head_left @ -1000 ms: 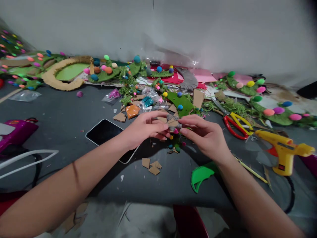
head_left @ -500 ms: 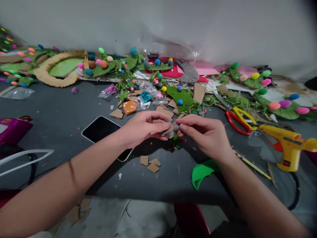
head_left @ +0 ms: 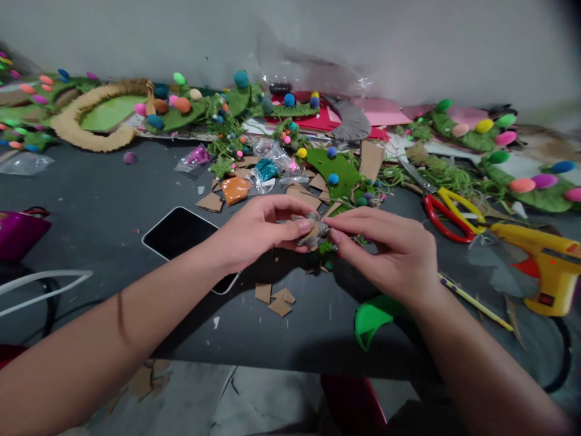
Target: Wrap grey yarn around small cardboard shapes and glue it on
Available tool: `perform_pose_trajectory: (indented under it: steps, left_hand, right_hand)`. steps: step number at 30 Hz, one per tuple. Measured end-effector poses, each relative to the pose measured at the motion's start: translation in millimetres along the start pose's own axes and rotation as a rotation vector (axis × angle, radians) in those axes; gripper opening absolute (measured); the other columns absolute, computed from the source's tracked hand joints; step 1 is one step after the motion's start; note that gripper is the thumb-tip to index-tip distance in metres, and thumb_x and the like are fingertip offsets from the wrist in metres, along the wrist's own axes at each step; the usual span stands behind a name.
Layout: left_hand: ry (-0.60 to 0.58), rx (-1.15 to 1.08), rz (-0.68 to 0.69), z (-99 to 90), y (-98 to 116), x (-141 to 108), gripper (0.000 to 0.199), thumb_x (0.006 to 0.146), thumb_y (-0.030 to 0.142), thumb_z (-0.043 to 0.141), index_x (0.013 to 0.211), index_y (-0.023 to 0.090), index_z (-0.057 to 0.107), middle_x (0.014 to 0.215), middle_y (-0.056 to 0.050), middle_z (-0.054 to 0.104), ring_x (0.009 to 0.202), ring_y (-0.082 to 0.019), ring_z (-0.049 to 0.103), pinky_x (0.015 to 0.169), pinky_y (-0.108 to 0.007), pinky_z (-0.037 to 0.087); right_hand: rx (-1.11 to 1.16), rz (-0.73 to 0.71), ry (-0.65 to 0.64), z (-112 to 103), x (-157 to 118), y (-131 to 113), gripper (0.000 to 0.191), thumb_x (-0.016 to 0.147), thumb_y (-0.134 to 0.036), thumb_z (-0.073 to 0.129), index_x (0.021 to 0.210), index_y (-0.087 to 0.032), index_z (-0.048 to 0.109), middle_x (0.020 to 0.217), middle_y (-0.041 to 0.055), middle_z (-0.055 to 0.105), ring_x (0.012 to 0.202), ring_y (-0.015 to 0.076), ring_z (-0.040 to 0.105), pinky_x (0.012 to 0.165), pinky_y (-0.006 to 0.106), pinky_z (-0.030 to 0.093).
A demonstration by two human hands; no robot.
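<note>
A small cardboard piece wrapped with grey yarn [head_left: 313, 232] is held above the middle of the dark table. My left hand [head_left: 267, 233] grips its left side, thumb on top and fingers behind. At its right edge, my right hand [head_left: 385, 245] pinches the grey yarn between thumb and fingertips. Below my left wrist lies a black-screened phone [head_left: 179, 231]. Small cardboard scraps [head_left: 280, 301] rest on the table just below the hands. A green plastic piece [head_left: 374, 320] lies beneath my right wrist.
Red and yellow scissors [head_left: 447, 218], a yellow glue gun [head_left: 551, 260] and a yellow pencil [head_left: 476, 301] lie at the right. Green pieces with pom-poms, a tan ring [head_left: 68, 124], packets and cardboard line the back. A purple tool [head_left: 22, 233] is at the left edge.
My right hand has shifted slightly right and its fingers have moved on the yarn. The wrapped piece has turned a little in my left hand. The view has shifted slightly.
</note>
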State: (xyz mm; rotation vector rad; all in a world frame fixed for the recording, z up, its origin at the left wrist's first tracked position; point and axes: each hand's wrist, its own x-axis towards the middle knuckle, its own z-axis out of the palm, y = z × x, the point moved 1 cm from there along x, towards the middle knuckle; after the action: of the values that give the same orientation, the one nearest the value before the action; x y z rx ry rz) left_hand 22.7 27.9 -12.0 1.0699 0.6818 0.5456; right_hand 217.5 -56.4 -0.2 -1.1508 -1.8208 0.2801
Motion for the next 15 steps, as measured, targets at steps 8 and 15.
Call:
perform_pose_trajectory:
  steps: [8, 15]
  left_hand:
    - [0.053, 0.229, 0.061, 6.6, 3.2, -3.6, 0.012, 0.086, 0.019, 0.076, 0.097, 0.014, 0.074, 0.083, -0.001, 0.071, 0.073, -0.009, 0.069, 0.067, -0.018, 0.062]
    - [0.056, 0.3, 0.051, 9.5, 8.7, -6.2, 0.017, 0.087, 0.024, 0.075, 0.102, 0.015, 0.074, 0.086, -0.002, 0.073, 0.075, -0.01, 0.069, 0.066, -0.018, 0.06]
  right_hand:
    - [-0.008, 0.041, -0.079, -1.1, 0.0, -0.5, 0.017, 0.089, -0.01, 0.067, 0.096, -0.021, 0.078, 0.09, 0.0031, 0.079, 0.078, 0.0131, 0.073, 0.072, 0.024, 0.055]
    - [0.027, 0.105, -0.134, 2.6, -1.7, 6.6, 0.012, 0.092, -0.014, 0.064, 0.095, -0.019, 0.074, 0.089, 0.0031, 0.076, 0.077, 0.0134, 0.069, 0.071, 0.026, 0.053]
